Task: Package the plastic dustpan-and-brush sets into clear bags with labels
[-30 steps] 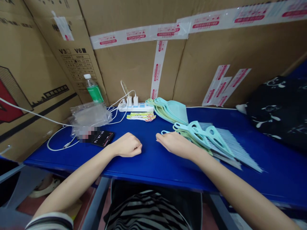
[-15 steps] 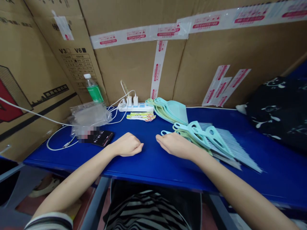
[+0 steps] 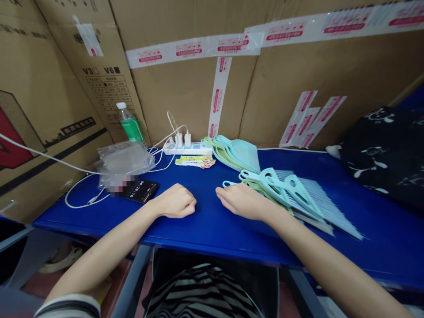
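Note:
My left hand (image 3: 177, 201) rests as a loose fist on the blue tabletop, just right of a phone (image 3: 143, 191), and nothing shows in it. Across a short gap, my right hand (image 3: 241, 201) is also curled closed, with nothing seen in its fingers. Beside and behind that hand lie several small hand brushes (image 3: 300, 194), light blue and green, with pale bristles fanned to the right. My right hand and forearm hide part of their handles. Behind the brushes is a stack of light blue and green dustpans (image 3: 243, 152).
At the back stand a white power strip (image 3: 202, 150) with chargers and several flat yellow-white packets (image 3: 195, 161). On the left are clear plastic bags (image 3: 127, 159), a green-labelled bottle (image 3: 130, 126) and white cables. Cardboard (image 3: 185, 97) walls the back; a dark patterned fabric (image 3: 387, 154) sits right.
My left thumb has drawn in slightly against the fist. My right hand and the objects on the table stay where they were.

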Available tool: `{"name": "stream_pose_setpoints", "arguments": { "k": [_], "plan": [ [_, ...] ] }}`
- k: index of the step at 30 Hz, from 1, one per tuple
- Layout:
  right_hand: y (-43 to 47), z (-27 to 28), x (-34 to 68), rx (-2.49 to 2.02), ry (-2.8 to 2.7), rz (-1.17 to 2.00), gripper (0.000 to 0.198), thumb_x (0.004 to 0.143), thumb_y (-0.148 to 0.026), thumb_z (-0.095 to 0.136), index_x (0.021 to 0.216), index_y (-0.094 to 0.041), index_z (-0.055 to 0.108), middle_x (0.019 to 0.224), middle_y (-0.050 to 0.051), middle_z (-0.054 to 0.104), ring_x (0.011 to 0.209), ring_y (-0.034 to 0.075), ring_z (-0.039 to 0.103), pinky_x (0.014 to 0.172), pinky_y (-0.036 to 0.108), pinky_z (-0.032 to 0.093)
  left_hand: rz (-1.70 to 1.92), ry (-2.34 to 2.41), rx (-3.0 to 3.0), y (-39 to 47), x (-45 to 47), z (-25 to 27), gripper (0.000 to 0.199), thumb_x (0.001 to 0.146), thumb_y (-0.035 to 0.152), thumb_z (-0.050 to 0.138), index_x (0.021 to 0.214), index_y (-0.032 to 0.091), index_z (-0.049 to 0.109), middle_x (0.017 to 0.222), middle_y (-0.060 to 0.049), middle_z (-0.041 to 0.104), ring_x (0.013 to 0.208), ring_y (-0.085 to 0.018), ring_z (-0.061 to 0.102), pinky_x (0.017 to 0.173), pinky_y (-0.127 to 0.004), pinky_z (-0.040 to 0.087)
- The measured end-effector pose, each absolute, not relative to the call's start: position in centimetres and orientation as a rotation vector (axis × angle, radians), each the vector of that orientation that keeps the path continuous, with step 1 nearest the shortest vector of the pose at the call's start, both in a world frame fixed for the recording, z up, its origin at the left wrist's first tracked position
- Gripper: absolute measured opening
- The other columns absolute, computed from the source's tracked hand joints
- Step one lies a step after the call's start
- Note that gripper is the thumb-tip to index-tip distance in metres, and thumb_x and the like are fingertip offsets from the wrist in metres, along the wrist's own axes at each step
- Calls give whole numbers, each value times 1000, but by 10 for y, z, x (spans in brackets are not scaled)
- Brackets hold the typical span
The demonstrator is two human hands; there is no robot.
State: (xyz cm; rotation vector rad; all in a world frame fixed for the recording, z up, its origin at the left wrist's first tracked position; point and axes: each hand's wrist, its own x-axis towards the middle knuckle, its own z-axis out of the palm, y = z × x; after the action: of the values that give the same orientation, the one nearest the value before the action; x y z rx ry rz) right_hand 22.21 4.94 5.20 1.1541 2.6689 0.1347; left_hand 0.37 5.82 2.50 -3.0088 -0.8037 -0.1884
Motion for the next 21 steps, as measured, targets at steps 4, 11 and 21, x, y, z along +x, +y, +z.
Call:
{"name": "stream_pose_setpoints", "arguments": {
  "k": [4, 11, 21],
  "plan": [
    [50, 50, 222, 1160, 2683, 136, 27, 97, -21, 33, 96, -16, 59, 86, 9, 71, 78, 21, 66, 58, 30, 29, -162, -775, -3059, 56, 4, 26, 26, 76, 13, 42, 52, 20, 35, 53, 0, 54, 51, -13, 49, 53, -27, 29],
    [50, 49, 222, 1169, 2669, 152, 26, 97, -20, 34, 98, -15, 60, 87, 9, 72, 80, 22, 67, 58, 30, 30, -248, -780, -2986, 57, 6, 23, 43, 93, 22, 31, 51, 19, 38, 49, -1, 53, 46, -12, 46, 52, -29, 26],
    [50, 49, 222, 1184, 2643, 163, 26, 97, -19, 34, 99, -15, 60, 87, 9, 72, 80, 22, 68, 57, 30, 30, -199, -804, -3001, 57, 5, 23, 36, 86, 16, 36, 50, 19, 38, 49, -1, 53, 46, -12, 46, 52, -28, 28]
  ]
}}
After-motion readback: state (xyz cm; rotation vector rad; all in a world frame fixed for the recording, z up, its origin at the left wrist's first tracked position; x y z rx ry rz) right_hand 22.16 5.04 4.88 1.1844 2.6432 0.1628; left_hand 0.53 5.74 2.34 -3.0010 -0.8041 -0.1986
